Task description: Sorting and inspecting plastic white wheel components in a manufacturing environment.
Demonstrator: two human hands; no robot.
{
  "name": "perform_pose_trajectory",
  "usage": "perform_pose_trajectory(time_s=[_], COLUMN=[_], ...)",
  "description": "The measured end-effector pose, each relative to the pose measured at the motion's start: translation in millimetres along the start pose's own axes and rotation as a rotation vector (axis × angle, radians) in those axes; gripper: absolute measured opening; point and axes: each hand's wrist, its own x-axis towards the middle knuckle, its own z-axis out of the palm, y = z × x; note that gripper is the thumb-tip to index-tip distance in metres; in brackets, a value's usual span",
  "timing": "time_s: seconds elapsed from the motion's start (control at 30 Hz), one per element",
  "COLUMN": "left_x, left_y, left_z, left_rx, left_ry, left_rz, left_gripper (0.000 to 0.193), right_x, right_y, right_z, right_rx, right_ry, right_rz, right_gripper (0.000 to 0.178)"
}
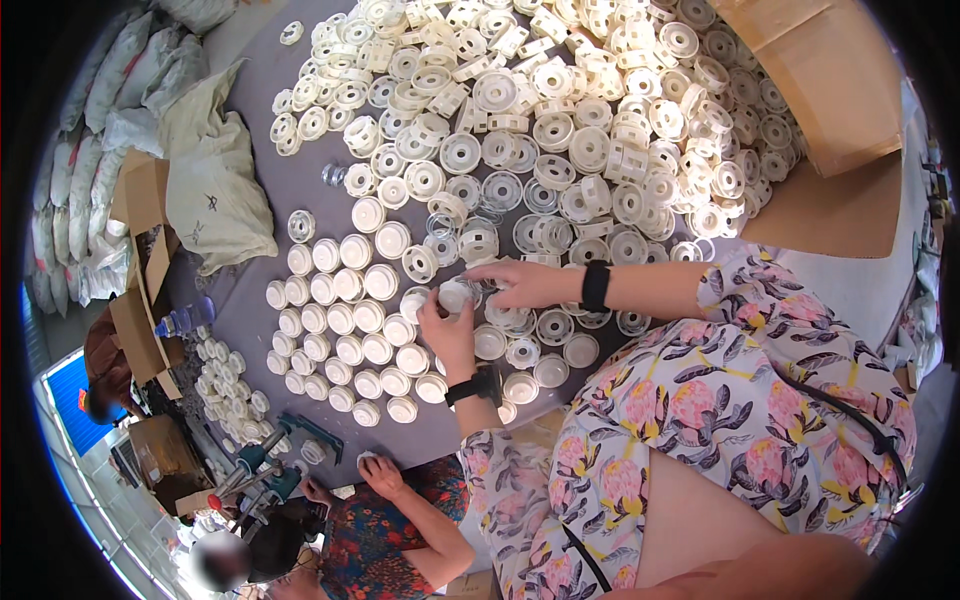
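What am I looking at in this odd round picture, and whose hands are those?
There's no machine arm here: these are a person's bare hands. The picture comes from a wide fisheye camera worn on their head, looking down, so straight edges bend. The left hand holds a white round plastic piece; the right hand is close beside it. On the grey table are rough rows of round white plastic parts and a big heap of cream-white plastic rings. Another person in a dark flowered top sits nearby.
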Motion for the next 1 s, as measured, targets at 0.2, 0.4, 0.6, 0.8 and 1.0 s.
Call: perform_pose_trajectory(time_s=[0.2, 0.4, 0.6, 0.8, 1.0], left_x=[-2, -9, -4, 0, -3], left_y=[12, 11, 1, 20, 17], left_z=[-4, -8, -1, -15, -15], left_rx=[0.428, 0.325, 0.171, 0.499, 0.215], left_ry=[-0.002, -0.006, -0.109, 0.028, 0.057], left_rz=[0.206, 0.179, 0.144, 0.13, 0.153], left_gripper=[0.053, 0.053, 0.055, 0.053, 0.053], right_x=[8, -11, -30, -31, -30], right_y=[-27, -20, -3, -2, 5], right_z=[-6, -32, -32, -35, -32], right_rx=[-0.234, 0.104, 0.486, 0.408, 0.425], right_ry=[-0.047, 0.178, 0.313, 0.301, 0.28], right_rz=[0.128, 0.327, 0.45, 0.39, 0.406], right_gripper=[0.05, 0.04, 0.028, 0.026, 0.025])
